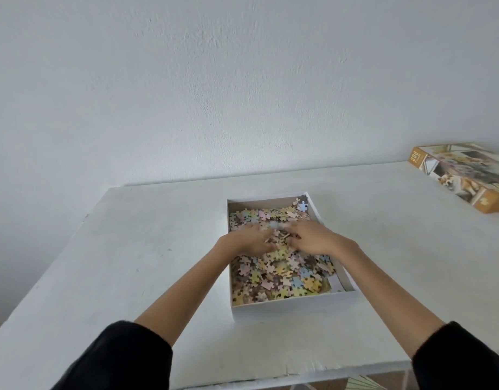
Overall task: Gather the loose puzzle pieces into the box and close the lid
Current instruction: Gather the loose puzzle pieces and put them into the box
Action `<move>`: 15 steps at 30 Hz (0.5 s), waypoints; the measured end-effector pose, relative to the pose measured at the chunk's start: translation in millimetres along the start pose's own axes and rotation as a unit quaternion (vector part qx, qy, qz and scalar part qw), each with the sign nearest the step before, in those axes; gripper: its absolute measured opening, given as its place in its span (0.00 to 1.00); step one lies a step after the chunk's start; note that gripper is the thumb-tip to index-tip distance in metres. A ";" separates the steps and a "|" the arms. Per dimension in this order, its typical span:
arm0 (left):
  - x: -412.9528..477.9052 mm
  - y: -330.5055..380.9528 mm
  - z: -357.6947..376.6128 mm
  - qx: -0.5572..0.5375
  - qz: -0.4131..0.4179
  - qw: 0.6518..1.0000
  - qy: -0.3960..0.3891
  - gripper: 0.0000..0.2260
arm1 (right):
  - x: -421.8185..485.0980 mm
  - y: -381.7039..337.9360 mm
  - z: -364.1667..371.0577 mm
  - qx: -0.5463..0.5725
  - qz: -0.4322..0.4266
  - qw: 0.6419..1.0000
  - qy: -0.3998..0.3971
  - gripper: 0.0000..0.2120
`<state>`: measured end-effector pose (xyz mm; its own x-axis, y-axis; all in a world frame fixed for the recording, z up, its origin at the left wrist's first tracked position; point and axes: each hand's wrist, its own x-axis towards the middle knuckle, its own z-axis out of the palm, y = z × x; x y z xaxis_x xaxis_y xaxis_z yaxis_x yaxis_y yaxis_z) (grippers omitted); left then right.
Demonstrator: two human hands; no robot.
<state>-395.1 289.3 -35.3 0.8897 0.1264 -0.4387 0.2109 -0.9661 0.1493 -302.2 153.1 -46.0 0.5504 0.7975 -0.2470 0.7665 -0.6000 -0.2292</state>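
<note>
Gathering looks done: puzzle pieces (282, 266) fill the box (293, 304) beneath both palms; left hand (249, 240) and right hand (313, 239) press flat, unclenched; the lid (468, 175) waits far right, unplaced

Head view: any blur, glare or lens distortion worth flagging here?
Head view: motion blur smears the fingertips of the left hand and right hand over the puzzle pieces; wide-angle distortion bows the table edges; lighting is soft and even, no glare; the lid at right is cropped by the frame.
</note>
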 end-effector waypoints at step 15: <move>-13.7 8.0 2.6 -0.046 0.007 0.996 0.077 0.31 | -26.9 -7.5 -19.5 0.023 0.025 0.999 0.003 0.29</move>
<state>-406.7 279.2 -30.4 0.9428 0.1537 -0.2959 0.2285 -0.9440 0.2379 -316.3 137.3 -19.2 0.5890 0.7671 -0.2543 0.7224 -0.6408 -0.2599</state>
